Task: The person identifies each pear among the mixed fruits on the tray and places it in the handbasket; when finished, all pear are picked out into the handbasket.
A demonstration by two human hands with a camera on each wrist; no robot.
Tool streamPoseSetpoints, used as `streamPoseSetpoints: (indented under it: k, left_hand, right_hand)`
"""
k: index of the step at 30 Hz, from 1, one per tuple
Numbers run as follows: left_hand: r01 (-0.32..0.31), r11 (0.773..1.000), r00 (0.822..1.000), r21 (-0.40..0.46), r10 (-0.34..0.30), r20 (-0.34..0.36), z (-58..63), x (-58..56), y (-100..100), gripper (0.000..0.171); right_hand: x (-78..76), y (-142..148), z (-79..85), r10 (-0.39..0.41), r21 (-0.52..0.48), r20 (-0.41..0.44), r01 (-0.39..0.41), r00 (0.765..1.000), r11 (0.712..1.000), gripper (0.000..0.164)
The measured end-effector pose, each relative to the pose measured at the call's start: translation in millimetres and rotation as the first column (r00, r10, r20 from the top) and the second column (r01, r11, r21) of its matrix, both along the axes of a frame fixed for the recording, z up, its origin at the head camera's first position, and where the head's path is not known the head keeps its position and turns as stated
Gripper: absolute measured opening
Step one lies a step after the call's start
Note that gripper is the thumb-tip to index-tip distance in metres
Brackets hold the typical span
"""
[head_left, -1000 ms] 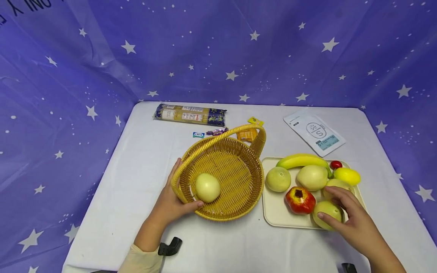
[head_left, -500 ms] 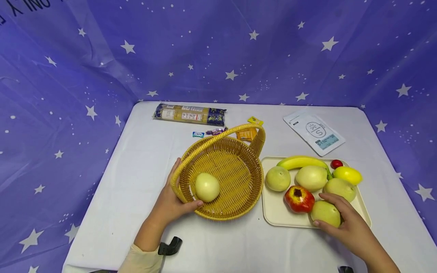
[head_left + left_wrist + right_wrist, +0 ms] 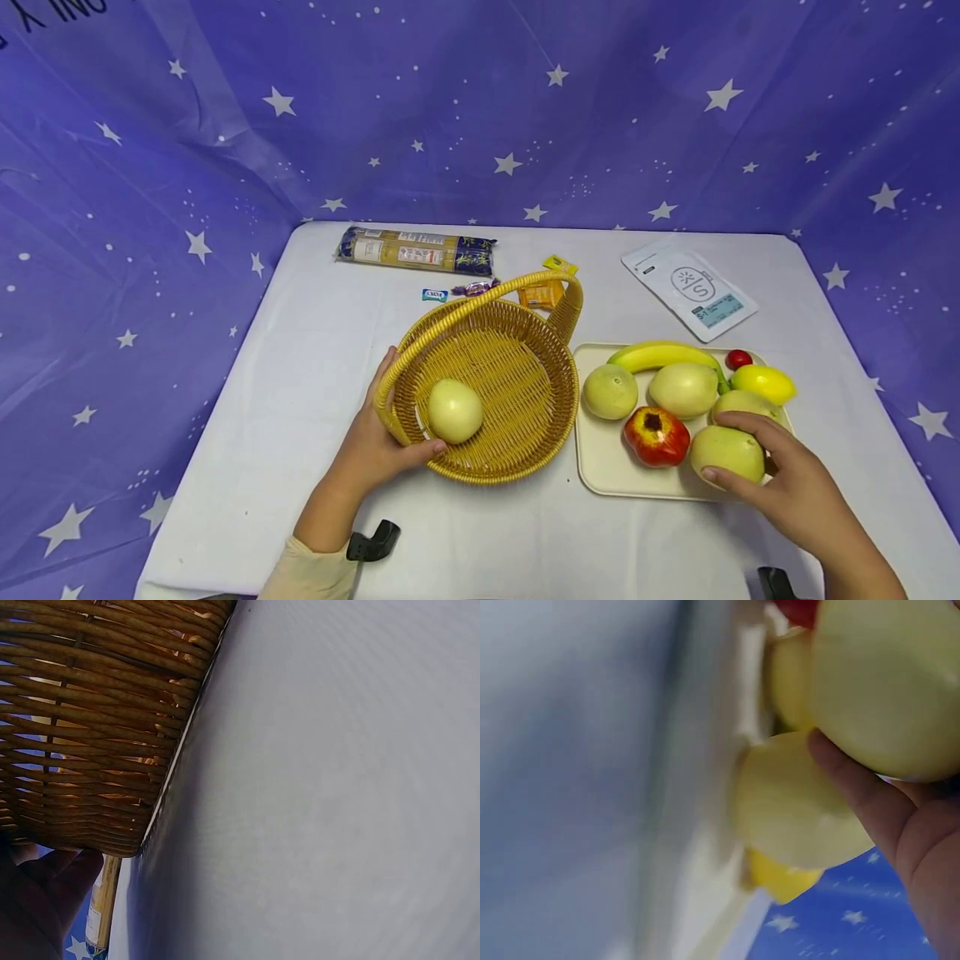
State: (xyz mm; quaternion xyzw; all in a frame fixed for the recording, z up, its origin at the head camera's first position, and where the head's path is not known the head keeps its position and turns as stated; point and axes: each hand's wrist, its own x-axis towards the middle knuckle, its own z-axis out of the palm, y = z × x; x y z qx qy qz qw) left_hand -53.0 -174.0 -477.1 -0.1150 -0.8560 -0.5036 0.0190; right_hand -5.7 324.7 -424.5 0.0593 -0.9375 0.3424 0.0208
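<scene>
My left hand (image 3: 378, 454) holds the left side of a yellow wicker basket (image 3: 517, 392), its thumb over the rim and fingers around the outside. One pale green round fruit (image 3: 455, 412) lies in the basket. Over the front right of a cream tray (image 3: 611, 479), my right hand (image 3: 795, 483) grips another pale green round fruit (image 3: 726, 454) between thumb and fingers. In the right wrist view this gripped fruit (image 3: 889, 682) shows off the tray, above its neighbours. The tray also bears a pomegranate (image 3: 657, 437), a banana (image 3: 663, 355), a lemon (image 3: 763, 384) and several pale green fruits (image 3: 684, 390).
A small red fruit (image 3: 738, 359) lies at the tray's back right. Behind the basket are a pasta pack (image 3: 416, 250), a purple wrapped candy (image 3: 475, 288), a small blue packet (image 3: 434, 295) and orange packets (image 3: 542, 295). A white pouch (image 3: 690, 287) lies behind the tray.
My right hand has closed around the front right pale green fruit and raised it slightly, shifting a little to the right. My left hand and the basket have stayed in place.
</scene>
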Motion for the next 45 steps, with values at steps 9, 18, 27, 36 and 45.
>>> streamPoseSetpoints:
  k: [9,18,27,36,45]
  left_hand:
    - [0.001,1.000,1.000,-0.011,-0.001,0.001,1.9,-0.9,-1,0.141]
    - [-0.008,1.000,1.000,0.028,0.008,0.020,-2.2,-2.1,1,0.141]
    - [-0.016,1.000,1.000,0.010,0.015,0.027,-2.1,-2.8,0,0.141]
    - [-0.004,1.000,0.999,0.024,0.004,0.037,-2.7,-2.1,1,0.140]
    - [0.001,1.000,1.000,0.015,-0.001,0.030,-1.2,-1.4,0,0.139]
  right_hand:
    - [-35.8,-31,45.3,0.156,-0.095,-0.155,-0.172,0.976,0.981,0.075]
    - [-87.5,-102,83.5,0.467,-0.158,-0.154,-0.489,0.870,0.858,0.064]
    - [-126.3,-179,91.0,0.647,-0.113,-0.136,-0.661,0.750,0.742,0.058]
    - [-152.5,-239,85.9,0.697,0.021,0.071,-0.700,0.714,0.714,0.057]
    - [-176.7,-290,53.4,0.748,0.033,0.104,-0.754,0.655,0.656,0.047]
